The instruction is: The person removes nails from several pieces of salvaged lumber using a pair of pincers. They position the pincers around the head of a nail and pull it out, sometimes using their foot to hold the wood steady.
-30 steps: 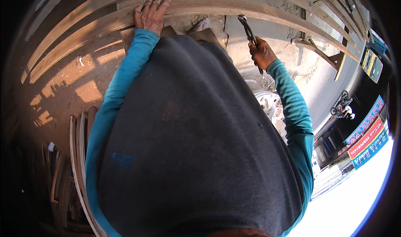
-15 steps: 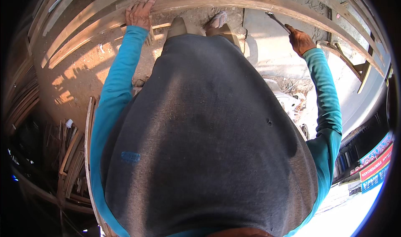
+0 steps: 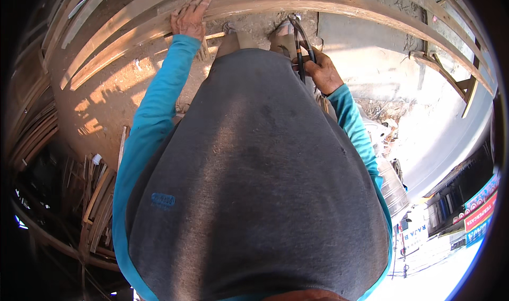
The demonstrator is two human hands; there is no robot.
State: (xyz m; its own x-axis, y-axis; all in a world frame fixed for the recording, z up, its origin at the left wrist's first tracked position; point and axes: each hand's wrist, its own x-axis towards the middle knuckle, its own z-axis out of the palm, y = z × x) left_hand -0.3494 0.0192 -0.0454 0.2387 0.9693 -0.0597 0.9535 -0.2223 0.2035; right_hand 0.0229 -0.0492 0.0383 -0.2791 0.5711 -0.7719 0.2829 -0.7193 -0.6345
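Note:
A long wooden plank [image 3: 275,1], bent by the lens, runs across the top of the view. My left hand [image 3: 189,20] is closed over it left of the middle, fingers reaching to its far edge. In my right hand [image 3: 322,73] is a pair of pincers [image 3: 300,38], dark-handled with small orange bands. The handles stand apart, and the jaws point at the plank's near edge; whether they touch it I cannot tell. Some of the right fingers are hidden behind the handles.
Further wooden slats [image 3: 119,12] lie beyond the plank. My feet [image 3: 283,29] are just on its near side. At lower left is a heap of wood strips [image 3: 98,205]; a short wooden bracket [image 3: 442,70] sits at right. Grey sheeting [image 3: 366,46] covers ground ahead right.
My right hand has swung left with the pincers, from far out at right to near my feet. My left hand stays on the plank; the whole view has shifted slightly.

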